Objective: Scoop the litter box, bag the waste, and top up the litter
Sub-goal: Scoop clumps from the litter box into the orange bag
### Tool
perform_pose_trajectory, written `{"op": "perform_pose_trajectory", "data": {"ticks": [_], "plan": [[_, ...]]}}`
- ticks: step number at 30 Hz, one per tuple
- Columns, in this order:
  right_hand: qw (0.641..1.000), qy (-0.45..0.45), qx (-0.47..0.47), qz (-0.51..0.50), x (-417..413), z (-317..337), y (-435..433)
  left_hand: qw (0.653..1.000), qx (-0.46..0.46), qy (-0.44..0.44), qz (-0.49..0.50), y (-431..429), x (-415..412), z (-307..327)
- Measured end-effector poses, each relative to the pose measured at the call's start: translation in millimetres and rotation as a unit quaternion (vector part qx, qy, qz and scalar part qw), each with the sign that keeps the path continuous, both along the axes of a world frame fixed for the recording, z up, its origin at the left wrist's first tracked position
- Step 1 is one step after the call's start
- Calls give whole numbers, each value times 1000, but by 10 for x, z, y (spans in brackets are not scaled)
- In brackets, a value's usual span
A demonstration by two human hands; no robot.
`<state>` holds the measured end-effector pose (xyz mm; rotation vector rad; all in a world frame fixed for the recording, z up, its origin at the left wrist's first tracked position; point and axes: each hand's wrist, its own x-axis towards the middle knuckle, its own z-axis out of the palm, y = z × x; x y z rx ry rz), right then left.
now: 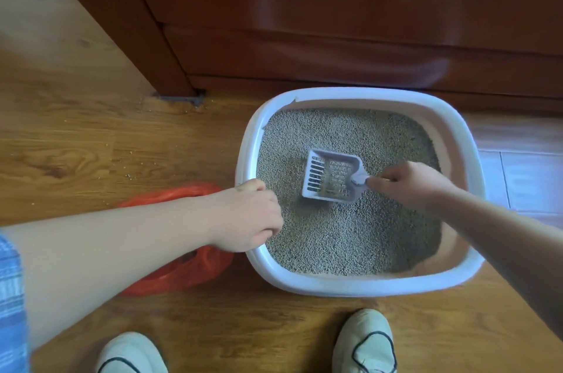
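A white litter box (359, 287) sits on the wooden floor, filled with grey-beige litter (350, 238). My right hand (411, 185) grips the handle of a pale slotted scoop (330, 179) that lies in the litter near the middle, with a little litter inside it. My left hand (246, 215) rests on the box's left rim with its fingers curled over the edge. An orange plastic bag (182, 272) lies on the floor just left of the box, partly hidden under my left forearm.
A dark wooden cabinet (335, 22) stands right behind the box. Stray litter grains (131, 176) dot the floor to the left. My two light shoes (364, 342) stand close to the box's near side. Pale tiles (530, 177) begin at the right.
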<state>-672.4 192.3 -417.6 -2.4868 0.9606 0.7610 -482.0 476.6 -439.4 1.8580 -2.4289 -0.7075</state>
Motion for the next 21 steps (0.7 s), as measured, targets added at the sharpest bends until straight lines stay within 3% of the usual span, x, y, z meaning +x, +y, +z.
{"op": "perform_pose_trajectory", "data": {"ticks": [2, 5, 9, 12, 16, 21], "plan": [[997, 13, -75, 22, 99, 167, -141, 997, -45, 55, 31, -31, 80, 72], [987, 68, -142, 13, 292, 375, -338, 984, -140, -31, 103, -130, 274, 126], [970, 118, -210, 12, 513, 383, -416, 968, -18, -119, 222, -217, 508, 115], [973, 134, -186, 35, 711, 268, -289, 965, 58, -116, 229, -205, 576, 17], [982, 124, -139, 26, 973, 162, -200, 967, 93, -104, 215, -246, 603, -12], [996, 92, -7, -20, 1126, -129, 161, 962, 128, -99, 221, -263, 601, 48]]}}
